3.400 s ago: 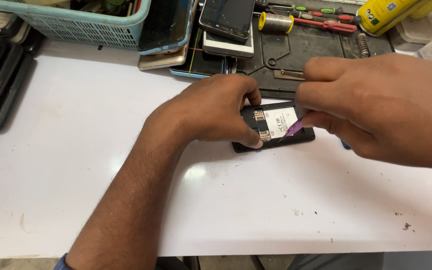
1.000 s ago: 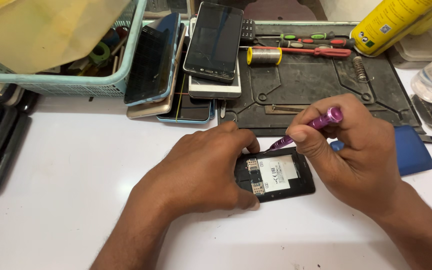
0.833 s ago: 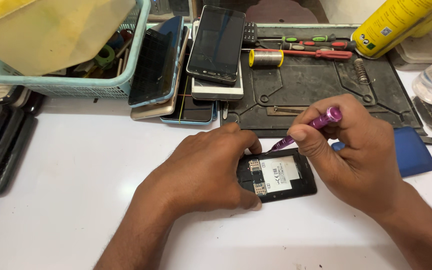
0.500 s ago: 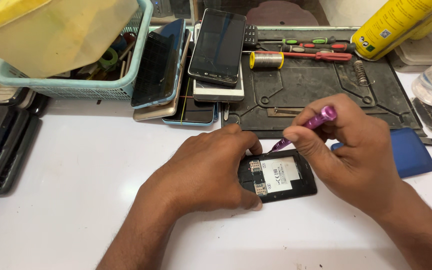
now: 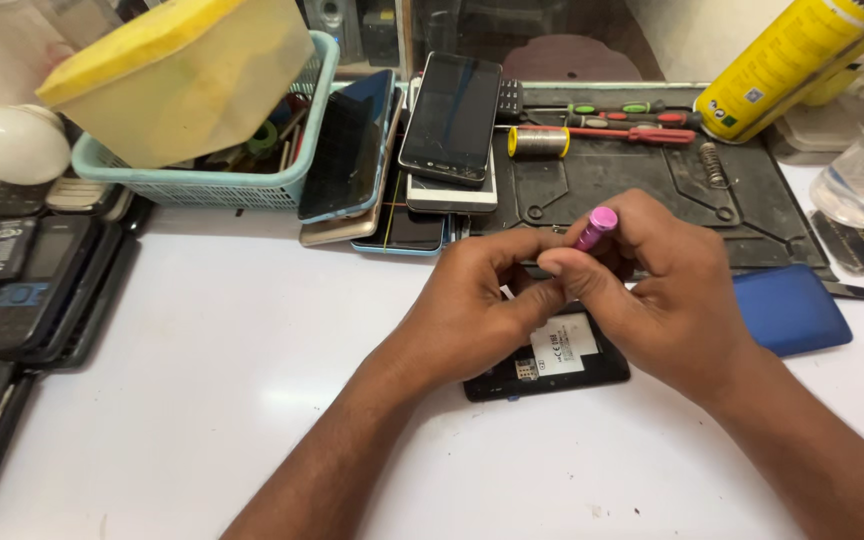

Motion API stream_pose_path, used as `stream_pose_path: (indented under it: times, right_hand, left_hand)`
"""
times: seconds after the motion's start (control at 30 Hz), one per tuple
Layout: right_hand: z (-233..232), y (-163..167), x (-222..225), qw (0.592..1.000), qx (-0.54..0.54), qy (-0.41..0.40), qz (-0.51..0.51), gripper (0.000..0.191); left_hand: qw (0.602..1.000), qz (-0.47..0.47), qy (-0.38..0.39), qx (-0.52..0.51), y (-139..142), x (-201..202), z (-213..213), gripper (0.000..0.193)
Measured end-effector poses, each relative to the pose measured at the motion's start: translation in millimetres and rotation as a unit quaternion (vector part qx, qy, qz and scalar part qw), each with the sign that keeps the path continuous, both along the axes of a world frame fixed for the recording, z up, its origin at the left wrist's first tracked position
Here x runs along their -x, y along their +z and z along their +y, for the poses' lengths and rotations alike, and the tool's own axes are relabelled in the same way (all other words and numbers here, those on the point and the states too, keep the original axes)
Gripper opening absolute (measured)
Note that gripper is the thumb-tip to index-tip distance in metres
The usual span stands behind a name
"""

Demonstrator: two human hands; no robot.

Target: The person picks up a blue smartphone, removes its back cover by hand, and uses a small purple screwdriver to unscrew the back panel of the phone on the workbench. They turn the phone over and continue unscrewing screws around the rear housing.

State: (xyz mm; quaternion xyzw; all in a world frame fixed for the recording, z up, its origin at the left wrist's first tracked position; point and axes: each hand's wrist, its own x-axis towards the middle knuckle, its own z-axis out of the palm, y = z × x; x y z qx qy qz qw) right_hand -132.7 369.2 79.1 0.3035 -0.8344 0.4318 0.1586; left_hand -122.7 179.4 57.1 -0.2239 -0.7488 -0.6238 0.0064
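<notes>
both hands (image 5: 572, 300) grip pink screwdriver (image 5: 595, 226)

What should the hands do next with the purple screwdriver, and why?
Probably bring the screwdriver tip back down onto the open phone. The right hand holds it lifted above the phone, and the left hand's fingers meet it near the tip.
</notes>
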Motion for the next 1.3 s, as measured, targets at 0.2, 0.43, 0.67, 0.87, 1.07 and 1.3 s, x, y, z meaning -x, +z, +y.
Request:
stream_pose_path:
  times: [0.2,0.43,0.67,0.87,1.07,1.3]
  right_hand:
    - [-1,19,5,0.986,-0.122,-0.006,0.117,0.035]
    - [-8,37,1,0.958,-0.235,-0.113,0.116,0.041]
    - [-10,72,11,0.938,-0.348,-0.013,0.003,0.03]
    - [-7,86,11,0.914,-0.399,0.061,-0.035,0.016]
    - [-9,81,10,0.926,-0.366,0.094,-0.01,0.015]
    - [-16,33,5,0.991,-0.13,0.006,0.03,0.032]
  left_hand:
    - [0.994,-0.106,-0.015,-0.033,-9,8,5,0.018]
    - [0.989,-0.135,-0.02,-0.061,-13,7,2,0.02]
    - [0.994,-0.11,0.002,-0.018,-11,4,3,0.018]
    - [0.99,-0.123,-0.041,-0.052,-7,8,-3,0.033]
    - [0.987,-0.154,-0.032,-0.032,-7,6,-6,0.019]
    - [0.999,-0.043,0.012,-0.019,-11,11,-8,0.013]
